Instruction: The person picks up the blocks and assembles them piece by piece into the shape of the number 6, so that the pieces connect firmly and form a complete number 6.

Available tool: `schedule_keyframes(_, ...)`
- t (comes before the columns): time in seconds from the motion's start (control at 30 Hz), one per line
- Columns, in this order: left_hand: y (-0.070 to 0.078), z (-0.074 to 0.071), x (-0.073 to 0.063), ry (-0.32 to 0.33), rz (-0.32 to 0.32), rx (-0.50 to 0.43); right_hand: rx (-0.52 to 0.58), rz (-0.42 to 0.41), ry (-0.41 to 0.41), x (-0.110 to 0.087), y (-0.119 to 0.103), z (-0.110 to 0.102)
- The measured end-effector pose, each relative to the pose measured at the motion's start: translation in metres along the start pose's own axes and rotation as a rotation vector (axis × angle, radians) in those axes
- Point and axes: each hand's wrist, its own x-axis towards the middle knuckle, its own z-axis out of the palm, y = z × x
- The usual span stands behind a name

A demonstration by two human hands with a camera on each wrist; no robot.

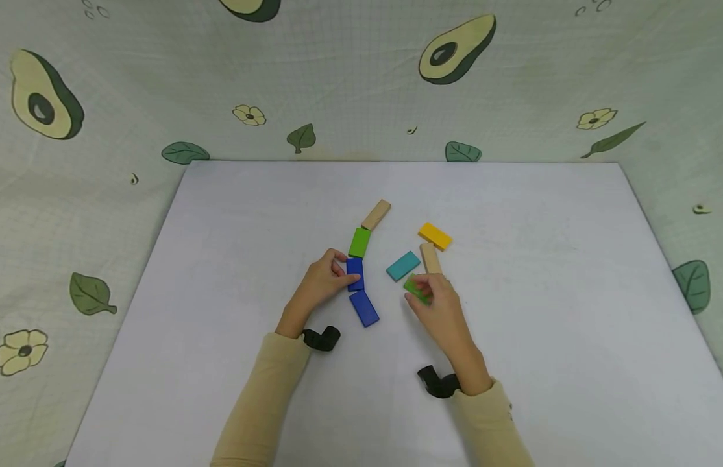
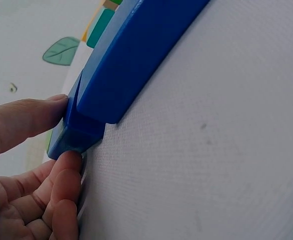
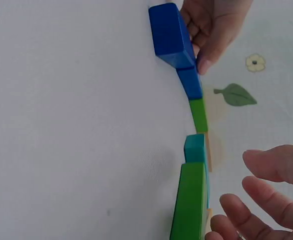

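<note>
My left hand [image 1: 322, 284] pinches a blue block [image 1: 355, 266] between thumb and fingers. A second blue block [image 1: 364, 309] lies at its near end, set at an angle. Beyond the pinched block, a green block [image 1: 359, 242] and a plain wooden block [image 1: 376, 215] continue the curved row. Over another green block [image 1: 415, 289] hovers my right hand [image 1: 442, 310]; in the right wrist view its fingers [image 3: 271, 165] are spread, and a gap shows between them and that green block [image 3: 188, 202]. Close by lie a teal block [image 1: 404, 266], a plain wooden block [image 1: 430, 258] and a yellow block [image 1: 435, 236].
All the blocks lie on a white tabletop [image 1: 542, 259]. Behind it and along its sides is cloth [image 1: 350, 78] printed with avocados, leaves and flowers. Black wrist-worn devices [image 1: 322, 338] stick out beside both beige sleeves [image 1: 262, 395].
</note>
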Motion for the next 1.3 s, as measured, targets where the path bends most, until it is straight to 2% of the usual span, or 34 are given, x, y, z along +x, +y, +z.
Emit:
schedule_keyframes(0.23,0.000,0.000,0.000,-0.002,0.002,0.000,-0.030,0.056,0.049,-0.002,0.014,-0.009)
schedule_keyframes(0.57,0.000,0.000,0.000,-0.001,-0.006,0.005,-0.054,0.161,-0.028,-0.002,0.025,-0.013)
schedule_keyframes(1.3,0.001,0.000,-0.001,-0.003,-0.004,0.003,-0.090,0.137,-0.038,-0.006,0.026,-0.009)
